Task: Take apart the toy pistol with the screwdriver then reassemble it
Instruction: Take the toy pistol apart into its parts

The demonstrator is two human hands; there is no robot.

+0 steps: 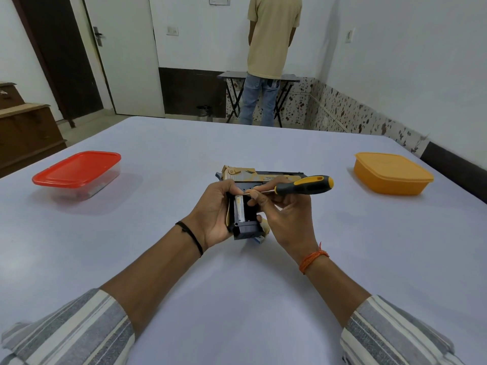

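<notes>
Gripping toy pistol (243, 206), left hand (214, 212); right hand (283, 217) pinching screwdriver (303, 186). Red-lidded clear box (77, 175): contents indistinct. Orange box (392, 176): lidded, opaque.

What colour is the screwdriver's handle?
Black with yellow on the screwdriver handle, held in the right hand; seen in the head view.

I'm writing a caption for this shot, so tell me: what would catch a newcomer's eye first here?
First, the two hands at the centre of the pale table: the left hand grips a black and tan toy pistol, while the right hand pinches a black and yellow screwdriver with its tip at the pistol. Next, the red-lidded clear plastic box at the left and the orange lidded box at the right.
</notes>
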